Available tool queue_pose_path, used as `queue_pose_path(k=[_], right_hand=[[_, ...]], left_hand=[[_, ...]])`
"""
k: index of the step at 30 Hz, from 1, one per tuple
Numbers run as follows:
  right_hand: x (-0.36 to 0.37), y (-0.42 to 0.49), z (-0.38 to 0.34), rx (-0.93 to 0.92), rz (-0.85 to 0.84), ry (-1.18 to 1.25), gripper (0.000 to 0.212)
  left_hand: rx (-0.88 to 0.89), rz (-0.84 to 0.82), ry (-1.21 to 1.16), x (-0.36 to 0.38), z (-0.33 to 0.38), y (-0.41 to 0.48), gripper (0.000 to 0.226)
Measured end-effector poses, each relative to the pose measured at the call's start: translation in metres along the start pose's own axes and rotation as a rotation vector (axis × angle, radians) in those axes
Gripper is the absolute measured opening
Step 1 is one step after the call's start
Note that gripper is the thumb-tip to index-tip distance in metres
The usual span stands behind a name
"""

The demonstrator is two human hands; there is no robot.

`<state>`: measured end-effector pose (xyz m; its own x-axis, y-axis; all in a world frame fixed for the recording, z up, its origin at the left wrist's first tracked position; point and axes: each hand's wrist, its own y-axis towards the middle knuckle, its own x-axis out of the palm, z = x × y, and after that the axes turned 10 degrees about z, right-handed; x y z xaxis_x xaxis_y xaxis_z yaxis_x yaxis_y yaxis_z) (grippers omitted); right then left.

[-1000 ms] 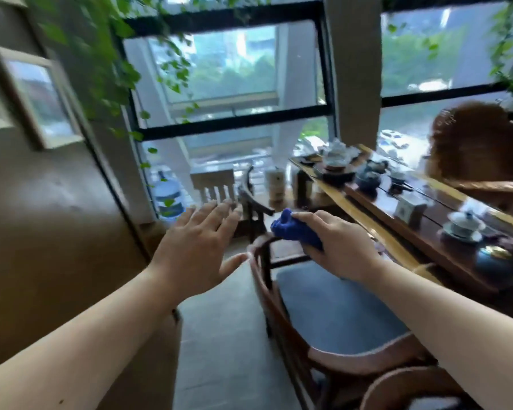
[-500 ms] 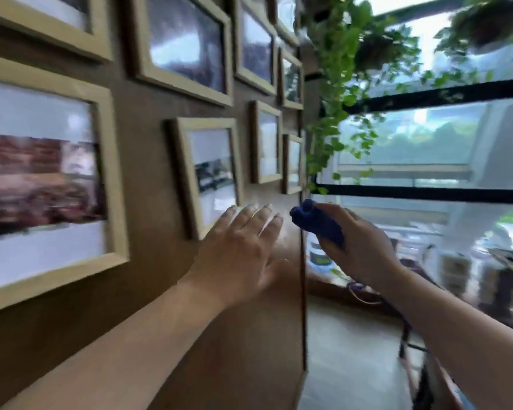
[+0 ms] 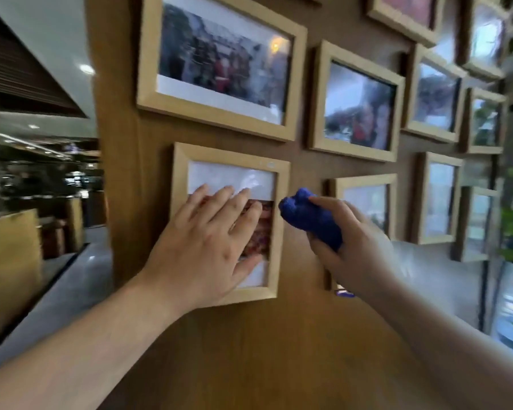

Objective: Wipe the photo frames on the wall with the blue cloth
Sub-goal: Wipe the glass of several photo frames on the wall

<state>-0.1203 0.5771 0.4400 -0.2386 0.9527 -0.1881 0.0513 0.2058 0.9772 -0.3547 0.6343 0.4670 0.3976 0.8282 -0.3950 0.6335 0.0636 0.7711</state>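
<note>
**Hands at the frame wall**

A brown wooden wall panel [image 3: 249,335] carries rows of light wooden photo frames; the photos are blurred and the outer frames run off the picture.

The left hand's fingers [image 3: 216,199] are spread flat, gripping nothing, over the glass of the lower-left light wooden frame [image 3: 178,184]; the left hand [image 3: 202,250] hides much of its photo. The right hand [image 3: 353,250] clenches a bunched blue cloth [image 3: 305,217], just beside that frame's right edge. Whether it touches the wall is unclear. The lower middle frame [image 3: 365,184] is half hidden behind this hand.
</note>
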Motion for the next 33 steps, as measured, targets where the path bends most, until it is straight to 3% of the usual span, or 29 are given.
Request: queue_pose_path(k=[4,8,12,16,24,30,33], right_hand=[[0.026,0.034,-0.039,-0.117,0.046,0.046,0.055],[0.043,0.050,-0.079,-0.242,0.045,0.001,0.053],[0.064,0.059,-0.102,-0.279,0.045,-0.034,0.051],[0.074,0.056,-0.094,-0.295,-0.021,-0.135,0.050],[0.060,0.029,-0.043,0.008,0.024,-0.356,0.051],[0.091,0.025,-0.105,-0.207,-0.028,-0.208,0.052],[0.084,0.015,-0.089,-0.158,-0.025,-0.292,0.052]], left_hand=[[-0.098,0.022,0.144,-0.013,-0.038,-0.011,0.072],[-0.156,-0.051,0.228,-0.017,-0.066,-0.022,0.092],[-0.111,-0.108,0.258,-0.006,-0.083,-0.029,0.101],[-0.049,-0.059,0.248,0.006,-0.094,-0.034,0.104],[0.034,0.062,0.172,0.021,-0.105,-0.037,0.093],[0.054,0.146,0.155,0.023,-0.105,-0.038,0.074],[0.061,0.150,0.162,0.025,-0.105,-0.039,0.072]])
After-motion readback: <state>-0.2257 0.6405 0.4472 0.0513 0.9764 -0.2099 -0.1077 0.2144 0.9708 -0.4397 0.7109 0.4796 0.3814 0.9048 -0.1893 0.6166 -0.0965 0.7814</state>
